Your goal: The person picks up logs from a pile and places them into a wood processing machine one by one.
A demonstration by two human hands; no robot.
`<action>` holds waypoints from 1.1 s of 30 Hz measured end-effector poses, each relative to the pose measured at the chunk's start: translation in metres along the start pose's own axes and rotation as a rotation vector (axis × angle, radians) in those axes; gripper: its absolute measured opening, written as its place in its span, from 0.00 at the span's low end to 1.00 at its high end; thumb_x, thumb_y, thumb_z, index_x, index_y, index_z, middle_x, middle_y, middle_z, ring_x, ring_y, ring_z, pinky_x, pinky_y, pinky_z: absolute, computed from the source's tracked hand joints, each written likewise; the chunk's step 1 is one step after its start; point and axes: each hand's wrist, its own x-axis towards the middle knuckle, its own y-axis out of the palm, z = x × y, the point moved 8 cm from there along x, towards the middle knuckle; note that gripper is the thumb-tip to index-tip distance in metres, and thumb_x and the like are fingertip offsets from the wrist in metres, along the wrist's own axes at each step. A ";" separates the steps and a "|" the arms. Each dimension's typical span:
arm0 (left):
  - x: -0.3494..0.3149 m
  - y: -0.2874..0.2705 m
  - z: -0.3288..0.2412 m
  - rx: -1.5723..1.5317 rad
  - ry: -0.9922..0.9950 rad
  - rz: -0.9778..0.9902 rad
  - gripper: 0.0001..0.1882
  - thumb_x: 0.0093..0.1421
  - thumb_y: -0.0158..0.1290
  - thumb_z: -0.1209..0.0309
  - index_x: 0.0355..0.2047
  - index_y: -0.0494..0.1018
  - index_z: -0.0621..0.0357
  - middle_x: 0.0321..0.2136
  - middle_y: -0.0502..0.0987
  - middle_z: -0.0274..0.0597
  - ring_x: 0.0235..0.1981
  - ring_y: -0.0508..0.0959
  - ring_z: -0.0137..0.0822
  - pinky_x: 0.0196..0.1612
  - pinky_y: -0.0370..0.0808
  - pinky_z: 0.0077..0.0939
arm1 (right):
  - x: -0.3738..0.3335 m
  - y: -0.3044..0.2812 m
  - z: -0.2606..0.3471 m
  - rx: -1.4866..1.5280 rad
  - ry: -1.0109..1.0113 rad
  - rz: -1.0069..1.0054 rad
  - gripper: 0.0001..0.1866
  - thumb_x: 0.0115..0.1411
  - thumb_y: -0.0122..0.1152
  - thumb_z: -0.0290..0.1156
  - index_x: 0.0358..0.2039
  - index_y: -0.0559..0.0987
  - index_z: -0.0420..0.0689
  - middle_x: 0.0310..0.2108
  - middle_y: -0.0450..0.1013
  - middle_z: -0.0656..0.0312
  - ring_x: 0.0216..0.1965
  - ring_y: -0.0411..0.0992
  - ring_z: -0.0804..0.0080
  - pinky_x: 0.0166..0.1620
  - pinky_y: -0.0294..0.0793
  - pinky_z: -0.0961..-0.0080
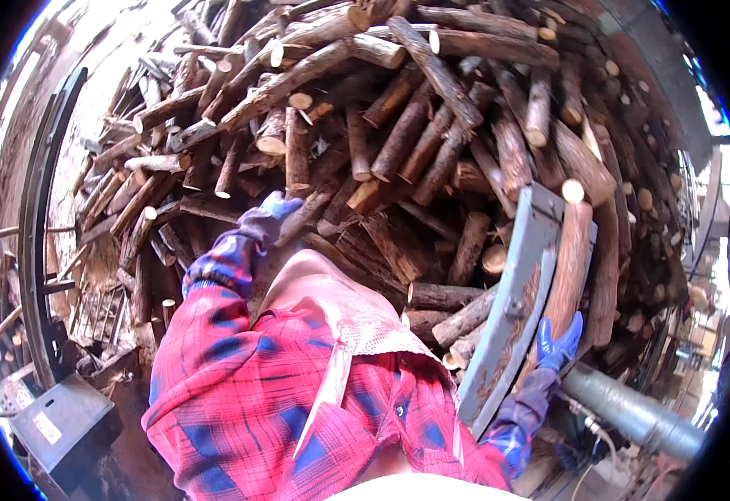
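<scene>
My right hand [559, 341], in a blue glove, has its fingers spread against the lower part of a peeled brown log [571, 259]. That log lies lengthwise along a blue-grey metal trough [507, 309], its pale cut end pointing away from me. On the left, my other gloved hand, my left hand [280, 206], is stretched out over the pile with fingers extended. It is beside a log [305, 219] that slants away near its fingertips; whether it touches that log is hard to tell.
A big heap of cut logs [407, 134] fills the space ahead and to both sides. Left of me stand a dark upright metal frame [38, 225] and a grey metal box [60, 422]. A grey-green cylinder [632, 409] runs out to the right behind the trough.
</scene>
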 end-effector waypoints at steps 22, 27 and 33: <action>0.361 -0.167 -0.218 0.853 0.375 -0.215 0.40 0.43 0.69 0.52 0.54 0.73 0.59 0.47 0.78 0.53 0.53 0.73 0.54 0.58 0.67 0.44 | 0.058 0.115 0.175 -0.037 0.355 0.520 0.52 0.51 0.69 0.55 0.68 0.58 0.37 0.69 0.52 0.42 0.69 0.54 0.45 0.69 0.57 0.59; 0.374 -0.201 -0.189 0.799 0.300 -0.180 0.40 0.41 0.70 0.54 0.53 0.73 0.61 0.48 0.77 0.55 0.55 0.71 0.56 0.60 0.65 0.44 | 0.071 0.119 0.194 -0.034 0.380 0.557 0.54 0.51 0.69 0.55 0.69 0.55 0.39 0.70 0.50 0.43 0.69 0.54 0.45 0.69 0.56 0.59; 0.380 -0.174 -0.145 0.083 0.323 0.224 0.35 0.44 0.70 0.61 0.48 0.73 0.70 0.40 0.80 0.49 0.40 0.77 0.46 0.49 0.72 0.38 | 0.063 0.118 0.188 -0.045 0.367 0.524 0.54 0.51 0.68 0.56 0.70 0.54 0.42 0.71 0.49 0.45 0.68 0.56 0.43 0.67 0.58 0.57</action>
